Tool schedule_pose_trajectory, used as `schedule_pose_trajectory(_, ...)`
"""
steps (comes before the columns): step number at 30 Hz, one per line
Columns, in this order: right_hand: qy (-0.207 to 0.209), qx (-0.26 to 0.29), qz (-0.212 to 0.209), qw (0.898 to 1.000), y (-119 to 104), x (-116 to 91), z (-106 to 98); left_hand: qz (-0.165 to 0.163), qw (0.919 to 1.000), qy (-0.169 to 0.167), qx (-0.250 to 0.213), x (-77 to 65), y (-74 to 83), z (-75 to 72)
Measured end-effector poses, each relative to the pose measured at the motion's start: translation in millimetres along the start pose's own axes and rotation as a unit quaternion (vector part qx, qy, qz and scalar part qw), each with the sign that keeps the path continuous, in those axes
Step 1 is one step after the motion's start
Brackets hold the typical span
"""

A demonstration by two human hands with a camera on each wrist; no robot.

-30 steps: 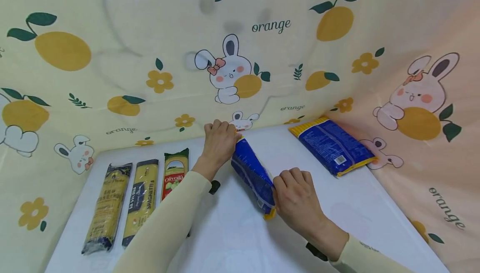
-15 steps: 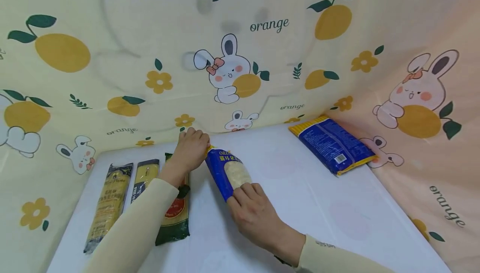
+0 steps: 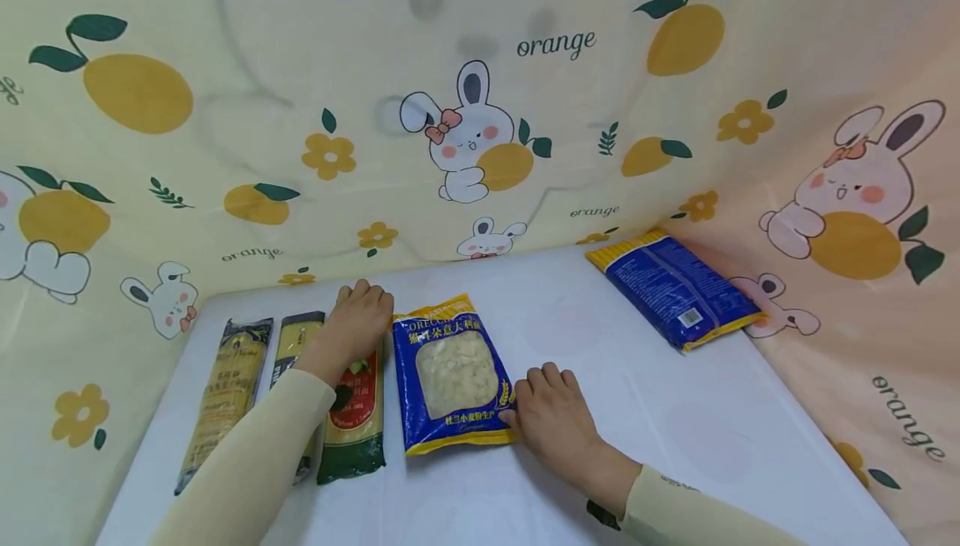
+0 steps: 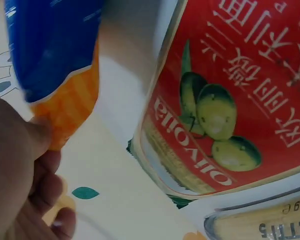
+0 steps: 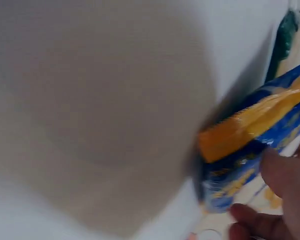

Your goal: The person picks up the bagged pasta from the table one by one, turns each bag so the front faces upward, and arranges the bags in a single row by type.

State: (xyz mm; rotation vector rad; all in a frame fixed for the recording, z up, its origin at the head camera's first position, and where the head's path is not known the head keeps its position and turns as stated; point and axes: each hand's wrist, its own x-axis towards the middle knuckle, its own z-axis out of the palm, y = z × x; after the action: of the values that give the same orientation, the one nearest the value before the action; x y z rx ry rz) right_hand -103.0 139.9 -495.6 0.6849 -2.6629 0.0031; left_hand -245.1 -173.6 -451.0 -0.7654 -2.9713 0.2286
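A blue and yellow bag of pasta (image 3: 456, 375) with a clear window faces up at the middle of the table, right of the spaghetti packs. My left hand (image 3: 358, 321) is at its upper left corner; in the left wrist view the thumb and fingers (image 4: 42, 132) pinch the yellow end. My right hand (image 3: 558, 421) holds the bag's lower right edge, thumb on the printed side in the right wrist view. Beside the bag lies a green and red Olivoilà spaghetti pack (image 3: 356, 413), its upper part partly behind my left hand.
Two more spaghetti packs lie at the left, a yellow one (image 3: 300, 333) partly under my left arm and a brownish one (image 3: 225, 400). A second blue bag (image 3: 678, 288) lies back side up at the far right. A printed curtain (image 3: 330, 229) borders the white table (image 3: 600, 346).
Both hands have carried the bag left and lowered it beside the green and red pack. Its windowed front has turned from edge-on to face up.
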Motion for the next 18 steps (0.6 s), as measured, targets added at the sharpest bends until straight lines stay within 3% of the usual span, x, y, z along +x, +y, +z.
schedule_pose_trajectory(7, -0.065, -0.008, 0.018, 0.998, 2, -4, 9, -0.08, 0.993, -0.061, -0.061, 4.7, 5.2, -2.2)
schedule_pose_trajectory(11, -0.076, 0.014, 0.025, 0.997, 0, -2, 12, -0.081, 0.9917, -0.084, -0.054, 7.6, 10.6, 6.2)
schedule_pose_trajectory(15, -0.076, 0.049, 0.021, 0.996, 1, 0, 16, -0.066, 0.9941, -0.07, -0.05, 11.9, 18.5, 13.6)
schedule_pose_trajectory(18, -0.056, 0.054, 0.017, 0.997, 4, 0, 17, -0.056, 0.9969, -0.024, -0.05, 18.6, 27.1, 11.8)
